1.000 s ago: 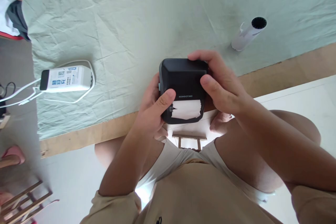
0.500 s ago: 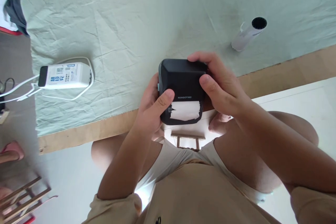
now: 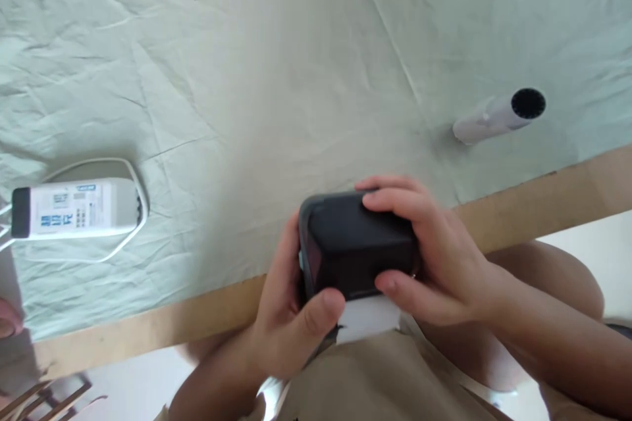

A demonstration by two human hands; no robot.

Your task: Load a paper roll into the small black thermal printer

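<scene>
A black label printer [image 3: 355, 247] is held between both hands, at the table's front edge and close to my body. My left hand [image 3: 291, 319] grips its left side, thumb on the top near the front. On the opposite side my right hand [image 3: 439, 253] is closed round it, fingers over the far corner and thumb at the near edge. White paper [image 3: 370, 317] sticks out of the printer's front. Its underside is hidden, and the front is blurred.
A pale green cloth [image 3: 276, 66] covers the table, whose wooden edge [image 3: 162, 319] shows in front. On the left lies a white power-strip-like device [image 3: 81, 207] with blue lettering and a white cable. To the right stands a white cylinder [image 3: 488, 120] with a black top.
The camera view has shifted, so things on the table sit lower and farther apart. The printer is lower in view and tilted, its front lettering no longer readable. Both hands keep hold.
</scene>
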